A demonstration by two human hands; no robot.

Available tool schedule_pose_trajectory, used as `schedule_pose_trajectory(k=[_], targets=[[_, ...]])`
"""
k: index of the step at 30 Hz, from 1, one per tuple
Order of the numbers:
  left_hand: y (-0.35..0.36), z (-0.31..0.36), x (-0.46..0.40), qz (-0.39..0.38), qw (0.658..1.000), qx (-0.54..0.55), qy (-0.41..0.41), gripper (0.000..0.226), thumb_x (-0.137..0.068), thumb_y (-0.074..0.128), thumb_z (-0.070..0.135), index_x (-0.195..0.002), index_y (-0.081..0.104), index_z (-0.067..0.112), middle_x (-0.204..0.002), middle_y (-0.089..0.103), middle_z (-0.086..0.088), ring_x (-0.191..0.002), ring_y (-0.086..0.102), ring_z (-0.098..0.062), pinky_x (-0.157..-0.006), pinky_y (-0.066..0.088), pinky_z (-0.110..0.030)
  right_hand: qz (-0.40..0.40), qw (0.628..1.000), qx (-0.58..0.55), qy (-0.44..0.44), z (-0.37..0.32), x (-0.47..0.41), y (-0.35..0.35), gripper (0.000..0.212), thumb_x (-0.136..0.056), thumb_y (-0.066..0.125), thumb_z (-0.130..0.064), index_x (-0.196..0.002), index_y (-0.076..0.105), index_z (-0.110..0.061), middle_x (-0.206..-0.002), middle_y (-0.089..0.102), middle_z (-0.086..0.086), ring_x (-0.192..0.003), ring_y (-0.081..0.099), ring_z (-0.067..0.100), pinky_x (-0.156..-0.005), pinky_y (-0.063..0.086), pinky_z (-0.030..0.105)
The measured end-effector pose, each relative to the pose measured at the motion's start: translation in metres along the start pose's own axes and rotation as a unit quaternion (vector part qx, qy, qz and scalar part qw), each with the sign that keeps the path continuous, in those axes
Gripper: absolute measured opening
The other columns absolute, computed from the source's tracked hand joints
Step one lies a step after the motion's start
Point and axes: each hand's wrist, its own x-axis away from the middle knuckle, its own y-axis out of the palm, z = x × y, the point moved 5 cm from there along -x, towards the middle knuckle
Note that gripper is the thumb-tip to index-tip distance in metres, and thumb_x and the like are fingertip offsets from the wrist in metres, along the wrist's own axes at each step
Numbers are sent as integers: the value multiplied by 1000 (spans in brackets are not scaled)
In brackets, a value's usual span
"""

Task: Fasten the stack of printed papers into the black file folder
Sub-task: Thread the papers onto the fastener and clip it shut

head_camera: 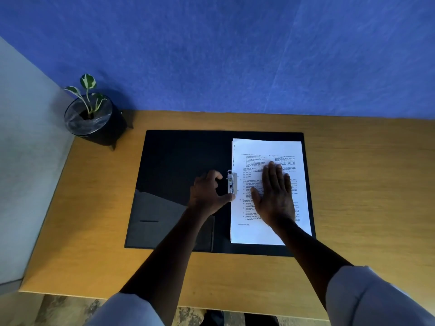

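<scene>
The black file folder (179, 161) lies open flat on the wooden table. A stack of printed papers (266, 147) rests on its right half, text side up. A metal clip fastener (231, 182) stands at the papers' left edge, by the spine. My left hand (209, 192) is beside the clip, thumb tip touching its lower end and index finger curled near its top. My right hand (274, 194) lies flat on the papers with fingers spread, pressing them down.
A small potted plant (90, 116) in a black pot stands at the table's back left corner. A blue wall runs behind the table (364, 184). The table's front edge is near my sleeves. A pocket flap shows on the folder's left inside cover.
</scene>
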Motion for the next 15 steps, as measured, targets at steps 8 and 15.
schedule_pose_trajectory(k=[8, 15], targets=[[12, -8, 39, 87, 995, -38, -15, 47, -71, 70, 57, -106, 58, 27, -109, 54, 4, -103, 47, -19, -88, 44, -36, 6, 1000, -6, -4, -1, 0, -2, 78, -102, 22, -56, -160, 7, -7, -169, 6, 14, -157, -1, 29, -127, 10, 49], [24, -19, 84, 136, 984, -115, -9, 43, -81, 70, 47, -115, 56, 25, -121, 50, 0, -111, 49, -23, -93, 40, -37, 19, 1000, 0, -9, -1, 0, -3, 76, -103, 27, -53, -160, 13, -4, -168, 12, 17, -157, 5, 32, -126, 13, 50]])
